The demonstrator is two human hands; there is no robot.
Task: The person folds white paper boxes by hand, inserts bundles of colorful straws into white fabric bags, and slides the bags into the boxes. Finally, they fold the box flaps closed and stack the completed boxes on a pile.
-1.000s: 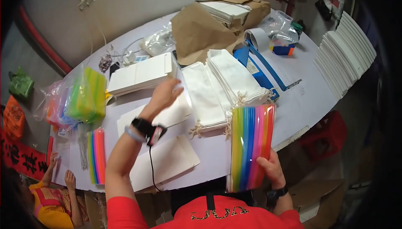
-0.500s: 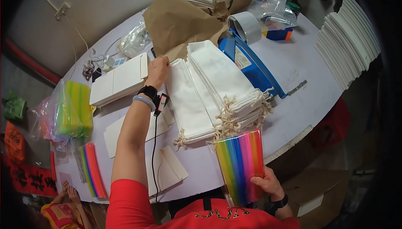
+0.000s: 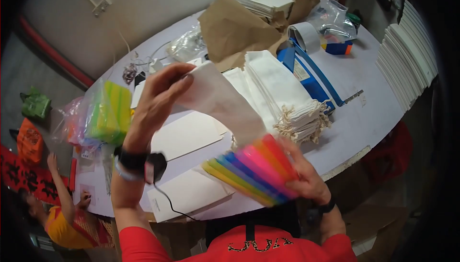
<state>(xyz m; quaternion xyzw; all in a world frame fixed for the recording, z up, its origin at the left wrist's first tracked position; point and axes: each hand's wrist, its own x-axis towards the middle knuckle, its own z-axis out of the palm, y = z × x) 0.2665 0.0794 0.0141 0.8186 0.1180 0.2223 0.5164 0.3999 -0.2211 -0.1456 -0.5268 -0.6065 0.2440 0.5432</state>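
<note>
My left hand (image 3: 160, 94) is raised over the table, with its fingers closed on one end of a white cloth drawstring pouch (image 3: 218, 96). The pouch hangs in a curve to the right, its lower end close to the packet. In my right hand (image 3: 309, 176), near the table's front edge, is a flat clear packet of rainbow-coloured strips (image 3: 251, 168), tilted and smeared by motion. Behind it lies a stack of white drawstring pouches (image 3: 275, 87) with beige cord ends. Flat white cardboard pieces (image 3: 191, 135) rest below my left hand.
A blue hand-lever sealer (image 3: 311, 82) stands right of the pouches. Behind are opened brown paper (image 3: 239, 34) and a wide tape roll (image 3: 306, 37). Bagged yellow-green packs (image 3: 112, 111) lie left. Tall white stacks (image 3: 407, 56) stand at right. Another person (image 3: 72, 223) is at lower left.
My left hand has come back toward me, lifting a pouch off the stack. The packet in my right hand has tilted and moved slightly up. The whole view has shifted.
</note>
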